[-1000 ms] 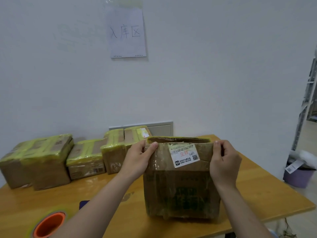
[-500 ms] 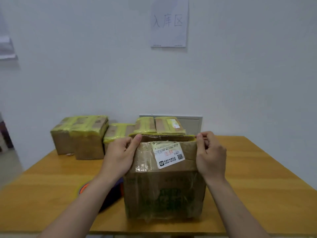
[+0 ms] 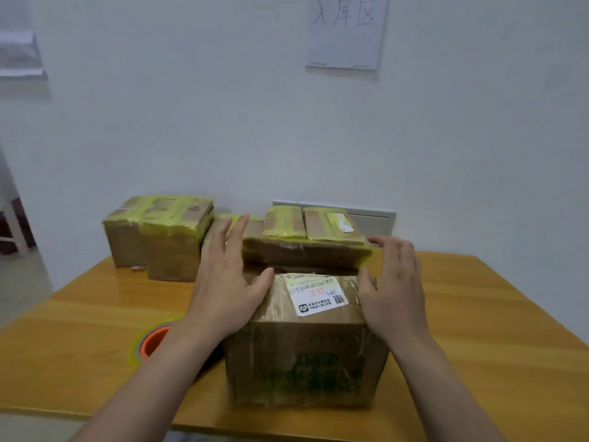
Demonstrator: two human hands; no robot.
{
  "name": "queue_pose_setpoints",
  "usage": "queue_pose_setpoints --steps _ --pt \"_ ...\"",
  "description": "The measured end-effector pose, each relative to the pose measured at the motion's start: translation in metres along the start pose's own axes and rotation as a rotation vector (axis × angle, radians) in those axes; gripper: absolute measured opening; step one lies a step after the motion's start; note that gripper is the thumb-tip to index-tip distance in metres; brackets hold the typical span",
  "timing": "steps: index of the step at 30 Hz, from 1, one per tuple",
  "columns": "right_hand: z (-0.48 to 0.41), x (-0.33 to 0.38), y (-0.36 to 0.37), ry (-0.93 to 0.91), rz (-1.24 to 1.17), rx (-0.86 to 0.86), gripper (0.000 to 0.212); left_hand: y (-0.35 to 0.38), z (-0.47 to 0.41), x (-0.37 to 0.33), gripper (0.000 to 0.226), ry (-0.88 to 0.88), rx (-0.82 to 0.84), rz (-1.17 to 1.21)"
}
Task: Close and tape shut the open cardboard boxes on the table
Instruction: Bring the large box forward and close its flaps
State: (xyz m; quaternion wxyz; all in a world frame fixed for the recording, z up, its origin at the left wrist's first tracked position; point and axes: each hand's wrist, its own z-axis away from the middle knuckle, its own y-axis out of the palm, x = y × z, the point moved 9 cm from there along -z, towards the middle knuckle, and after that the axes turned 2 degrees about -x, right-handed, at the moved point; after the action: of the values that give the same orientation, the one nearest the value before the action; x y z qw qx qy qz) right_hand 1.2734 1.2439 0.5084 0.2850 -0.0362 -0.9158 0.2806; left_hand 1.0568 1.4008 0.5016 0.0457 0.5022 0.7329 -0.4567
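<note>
A brown cardboard box with green print and a white shipping label stands near the front edge of the wooden table. Its top flaps are partly down; the far flap carries yellow tape. My left hand lies open against the box's upper left corner, fingers straight and reaching over the top. My right hand is open at the upper right corner, palm on the side, fingers over the far flap's end. A tape roll with an orange core lies left of the box, partly behind my left forearm.
Several boxes taped in yellow stand along the wall: a large one at the back left and smaller ones behind the open box. A paper sign hangs on the wall. The table's right half is bare wood.
Both hands let go of the near flap's upper corners and opened, moving up over the box top. The view tilted down and drew closer to the box.
</note>
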Motion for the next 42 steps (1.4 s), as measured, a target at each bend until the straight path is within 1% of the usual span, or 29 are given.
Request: queue_pose_setpoints --steps 1,3,5,7,10,12,13,14,16,17,19,20,22,24,25,27,30,32,35,36,37,38,39,40,41,42 --pt "0.001 0.001 0.002 -0.017 -0.003 0.027 0.052 0.003 0.001 0.001 0.09 0.002 0.025 0.004" --pt "0.003 0.002 0.007 -0.033 -0.022 0.096 0.064 0.009 0.004 0.002 0.086 0.006 0.069 0.023" --pt "0.005 0.004 0.012 -0.043 -0.04 0.155 0.068 0.009 0.006 0.001 0.079 0.016 0.067 0.044" --pt "0.005 0.004 0.014 -0.047 -0.042 0.176 0.06 0.005 0.008 -0.001 0.072 0.026 0.046 0.034" --pt "0.004 0.004 0.008 -0.057 -0.053 0.13 0.043 -0.001 0.01 -0.002 0.055 0.009 0.027 0.021" --pt "0.005 0.008 0.008 -0.08 -0.04 0.134 0.028 -0.002 0.012 -0.002 0.04 -0.007 0.054 -0.014" --pt "0.007 0.009 0.009 -0.085 -0.016 0.169 0.023 0.0 0.014 -0.002 0.035 -0.012 0.089 -0.049" --pt "0.008 0.01 0.013 -0.085 0.009 0.221 0.026 0.004 0.015 -0.001 0.035 -0.024 0.138 -0.089" --pt "0.009 0.013 0.017 -0.098 0.049 0.326 0.046 0.01 0.015 0.002 0.042 -0.045 0.24 -0.177" --pt "0.009 0.014 0.019 -0.111 0.084 0.375 0.052 0.013 0.015 0.003 0.045 -0.051 0.281 -0.214" --pt "0.012 0.019 0.027 -0.142 0.2 0.502 0.055 0.018 0.014 0.004 0.048 -0.065 0.361 -0.258" --pt "0.016 0.021 0.034 -0.15 0.266 0.584 0.06 0.021 0.014 0.006 0.05 -0.068 0.402 -0.266" --pt "0.025 0.022 0.047 -0.14 0.385 0.744 0.083 0.027 0.019 0.007 0.057 -0.079 0.5 -0.245" --pt "0.03 0.025 0.056 -0.133 0.451 0.816 0.11 0.031 0.028 0.008 0.065 -0.097 0.585 -0.206" --pt "0.032 0.03 0.06 -0.149 0.459 0.83 0.118 0.031 0.031 0.008 0.069 -0.102 0.608 -0.202" --pt "0.035 0.04 0.07 -0.204 0.44 0.85 0.122 0.031 0.034 0.008 0.075 -0.1 0.629 -0.202" --pt "0.04 0.046 0.082 -0.241 0.417 0.871 0.122 0.03 0.03 0.01 0.072 -0.104 0.62 -0.115" --pt "0.041 0.042 0.086 -0.239 0.402 0.886 0.125 0.028 0.03 0.013 0.063 -0.095 0.569 0.048" --pt "0.043 0.039 0.085 -0.245 0.391 0.904 0.127 0.014 0.04 0.027 0.051 -0.148 0.416 0.451" --pt "0.043 0.039 0.084 -0.249 0.391 0.902 0.126 0.01 0.045 0.04 0.051 -0.202 0.349 0.522" --pt "0.043 0.039 0.083 -0.252 0.391 0.898 0.124 0.005 0.05 0.057 0.05 -0.266 0.273 0.522" --pt "0.042 0.04 0.083 -0.25 0.388 0.892 0.123 -0.001 0.054 0.076 0.048 -0.319 0.19 0.437" --pt "0.041 0.04 0.083 -0.244 0.382 0.884 0.122 -0.007 0.058 0.095 0.046 -0.354 0.128 0.28" --pt "0.04 0.04 0.084 -0.236 0.371 0.874 0.118 -0.011 0.063 0.108 0.047 -0.371 0.115 0.095" --pt "0.039 0.04 0.083 -0.231 0.356 0.864 0.113 -0.011 0.069 0.117 0.053 -0.368 0.149 -0.077" --pt "0.038 0.04 0.084 -0.228 0.342 0.86 0.107 -0.007 0.075 0.123 0.06 -0.344 0.22 -0.215"
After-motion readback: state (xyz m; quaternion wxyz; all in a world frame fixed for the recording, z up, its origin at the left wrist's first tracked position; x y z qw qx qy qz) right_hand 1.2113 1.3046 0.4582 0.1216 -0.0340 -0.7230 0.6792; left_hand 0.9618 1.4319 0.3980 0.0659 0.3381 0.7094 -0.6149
